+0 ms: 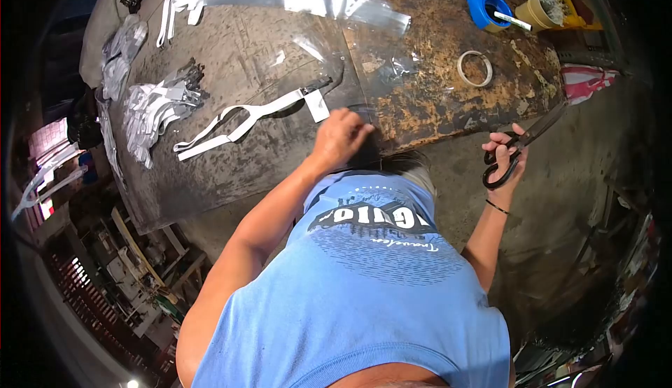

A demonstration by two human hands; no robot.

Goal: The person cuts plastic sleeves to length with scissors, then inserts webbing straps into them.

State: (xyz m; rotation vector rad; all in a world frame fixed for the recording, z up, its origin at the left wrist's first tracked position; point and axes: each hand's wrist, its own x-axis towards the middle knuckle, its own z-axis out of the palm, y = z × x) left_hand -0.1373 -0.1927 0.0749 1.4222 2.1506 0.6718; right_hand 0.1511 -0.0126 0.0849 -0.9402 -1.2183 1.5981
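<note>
Scissors (514,151) in right hand (505,160) (blade tips blurred)

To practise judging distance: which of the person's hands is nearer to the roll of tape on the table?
The right hand. It holds scissors off the table edge, below the roll of tape. The left hand rests on the table farther away, to the tape's lower left.

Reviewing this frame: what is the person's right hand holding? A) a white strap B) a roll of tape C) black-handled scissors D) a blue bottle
C: the right hand grips the black-handled scissors off the edge of the worn table, while the tape roll lies on the table apart from both hands and the left hand rests on the clear plastic sheet.
</note>
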